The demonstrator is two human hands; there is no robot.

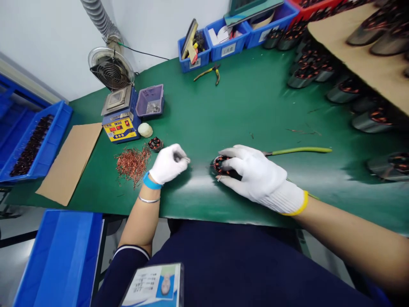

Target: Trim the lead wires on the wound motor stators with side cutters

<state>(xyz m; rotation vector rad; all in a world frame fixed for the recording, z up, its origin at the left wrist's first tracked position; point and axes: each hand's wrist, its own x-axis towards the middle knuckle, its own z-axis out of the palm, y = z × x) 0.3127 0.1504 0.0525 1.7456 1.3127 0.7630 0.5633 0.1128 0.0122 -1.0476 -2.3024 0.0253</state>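
Observation:
In a white glove, my right hand [252,172] is closed around a motor stator [220,164] with black and copper-coloured parts on the green table. Its fingers cover much of the stator. To the left, my gloved left hand [171,163] has its fingertips pinched together above the table; whatever may be between them is too small to make out. Green-handled pliers [300,150] lie beyond my right hand, partly hidden by it. Beside my left wrist is a pile of copper wire scraps [132,164], with another small stator [155,144] just behind it.
A blue and yellow soldering unit [120,128] stands under a fan [111,73], beside a purple bin [150,101]. Yellow-handled cutters [208,74] lie near blue bins [228,47] at the back. Many stators [372,120] fill the right side, some on a cardboard sheet [338,36].

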